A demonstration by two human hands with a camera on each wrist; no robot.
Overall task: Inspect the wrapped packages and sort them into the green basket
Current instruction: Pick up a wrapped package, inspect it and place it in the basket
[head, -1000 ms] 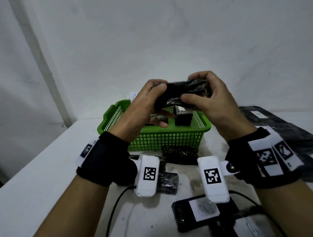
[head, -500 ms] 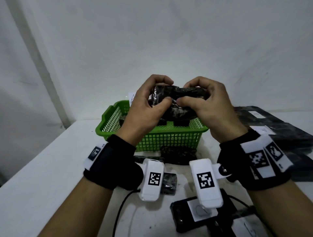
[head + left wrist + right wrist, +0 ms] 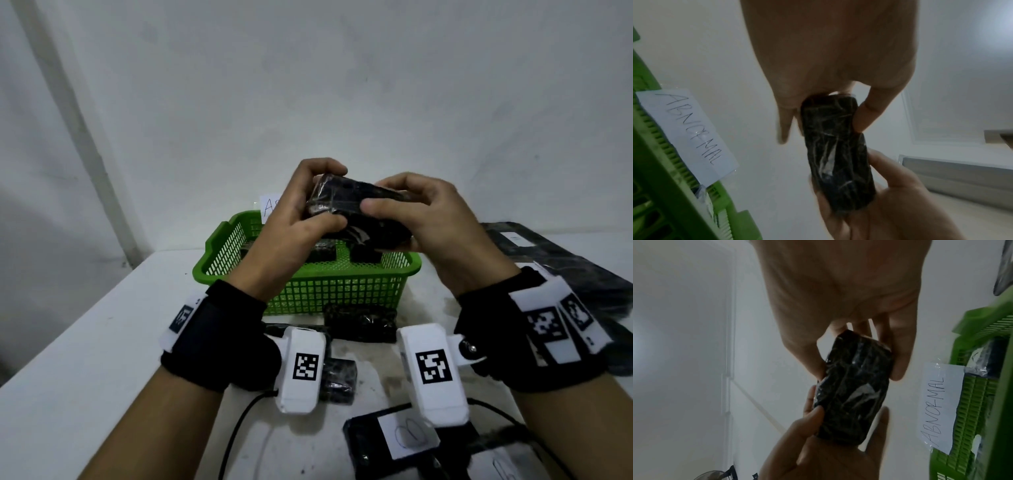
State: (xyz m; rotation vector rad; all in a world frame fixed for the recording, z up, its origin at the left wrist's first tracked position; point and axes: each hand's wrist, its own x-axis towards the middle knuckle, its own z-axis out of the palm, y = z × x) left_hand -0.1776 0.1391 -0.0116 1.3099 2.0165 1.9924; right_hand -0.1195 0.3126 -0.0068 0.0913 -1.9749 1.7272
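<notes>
Black wrapped package (image 3: 356,212) is held in the air above the green basket (image 3: 308,287), gripped at its ends by both hands: left hand (image 3: 294,226) with fingers curled over the top and thumb beneath, right hand (image 3: 435,222) pinching the opposite end. Basket sits toward the bench (image 3: 85,359) far edge and carries an "ABNORMAL" paper label (image 3: 686,134). More wrapped packages (image 3: 359,322) lie on the bench just in front of the basket.

A white table (image 3: 85,359) stands against a pale wall (image 3: 342,85). A paper label (image 3: 688,134) reading "ABNORMAL" is fixed to the far side of the basket. Flat black bags (image 3: 561,267) lie at the table's right edge. A black cable (image 3: 236,431) trails across the tabletop near the front.
</notes>
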